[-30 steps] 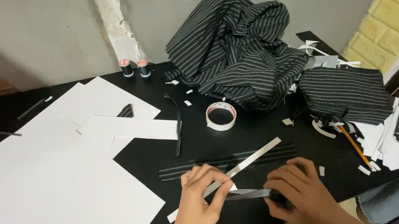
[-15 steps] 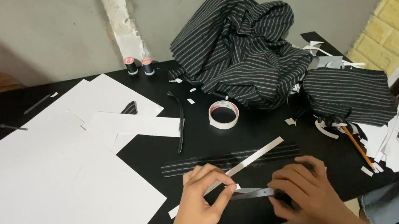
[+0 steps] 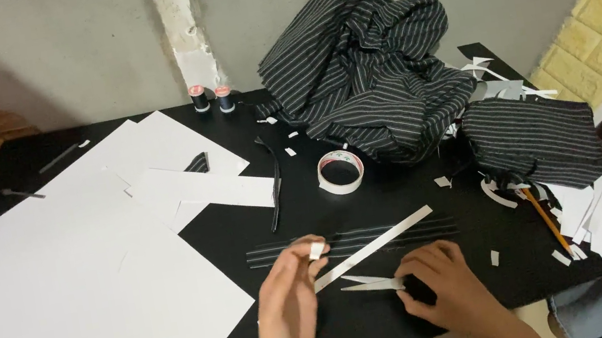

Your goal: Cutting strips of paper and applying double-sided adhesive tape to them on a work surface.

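Left hand [image 3: 289, 309] is raised just above the black desk [image 3: 404, 200], thumb and forefinger pinched on a small white paper scrap [image 3: 316, 250]. Right hand [image 3: 438, 284] rests on the desk, closed on the dark handles of open steel scissors [image 3: 373, 282], blades pointing left. Large white paper sheets [image 3: 70, 297] cover the desk's left half. Crumpled black pinstriped fabric [image 3: 370, 68] lies at the rear. Narrow pinstriped fabric strips [image 3: 401, 232] lie just beyond both hands, crossed by a long white paper strip [image 3: 375, 247]. White tape roll [image 3: 340, 171] sits near the centre.
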